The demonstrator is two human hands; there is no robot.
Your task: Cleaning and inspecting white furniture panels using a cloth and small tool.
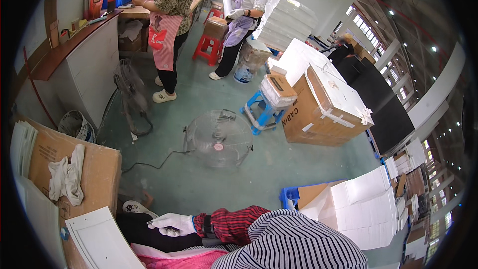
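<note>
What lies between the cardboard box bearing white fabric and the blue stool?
A round fan and its cord on the green floor, in the head view.

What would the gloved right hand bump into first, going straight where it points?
Seemingly the black trouser leg left of the right hand; passing above that, perhaps the white panel. Depth is unclear.

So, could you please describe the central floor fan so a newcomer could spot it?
From the large brown carton right of centre, go left past the blue stool to the central fan on green floor. Its round cage and pinkish hub distinguish it from the darker fan beside the white cabinet.
</note>
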